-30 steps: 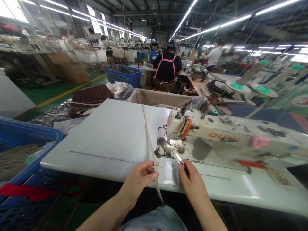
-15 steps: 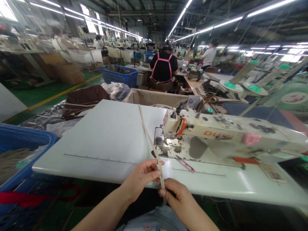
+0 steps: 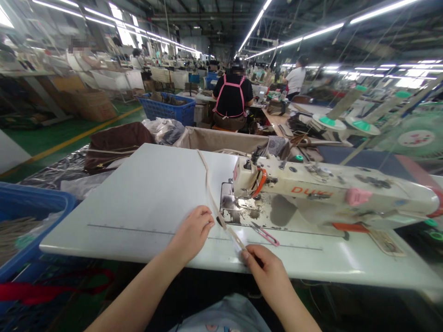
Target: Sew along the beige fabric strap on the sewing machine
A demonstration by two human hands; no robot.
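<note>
A narrow beige strap (image 3: 213, 199) runs from the far edge of the white sewing table down past the needle area of the machine. My right hand (image 3: 265, 267) pinches its near end between thumb and fingers, just over the table's front edge. Left of the strap, my left hand (image 3: 194, 233) hovers over the table with its fingers curled together, apart from the strap and with nothing visible in them. The sewing machine (image 3: 311, 189) stands to the right. Thread snips with pink handles (image 3: 272, 238) lie on the table beside the strap, beyond my right hand.
A ruler line (image 3: 138, 230) is marked along the tabletop (image 3: 145, 193). To the left stands a blue basket (image 3: 69, 203) holding strips. Behind the table are a fabric-lined bin (image 3: 221, 138) and a brown bag (image 3: 117, 140). A co-worker (image 3: 232, 94) sits farther back.
My left hand has let go of the strap and moved up and left. My right hand has shifted right and slightly up, drawing the strap's near end with it.
</note>
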